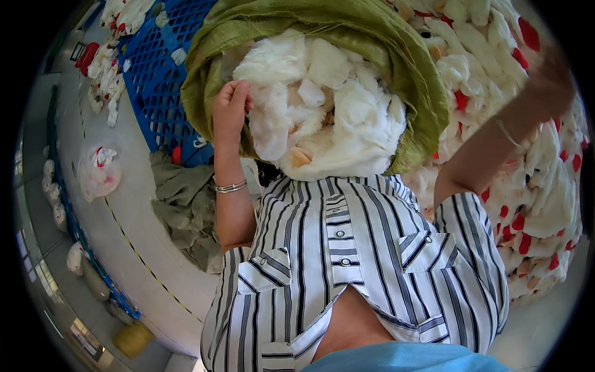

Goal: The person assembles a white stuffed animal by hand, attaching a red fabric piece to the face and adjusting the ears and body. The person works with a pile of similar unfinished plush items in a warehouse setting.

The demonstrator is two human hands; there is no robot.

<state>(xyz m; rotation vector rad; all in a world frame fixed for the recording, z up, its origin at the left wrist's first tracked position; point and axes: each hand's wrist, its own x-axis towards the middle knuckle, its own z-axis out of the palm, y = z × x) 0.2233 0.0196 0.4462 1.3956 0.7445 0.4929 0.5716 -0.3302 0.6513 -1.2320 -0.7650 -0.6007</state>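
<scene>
Olive-green sack [427,99], mouth open, rim bunched; white fluffy pieces [365,121] packed inside; red-and-white plush heap [539,204] at right.

No lettering can be read.

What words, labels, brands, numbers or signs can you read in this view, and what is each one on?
None can be read.
Olive-green woven sack: no legible text.
White fluffy plush pieces inside it: none legible.
Black-and-white striped shirt: none legible.
Clear plastic bag on the floor at left: too small to tell.
Far-left background: too blurred to tell.
</scene>
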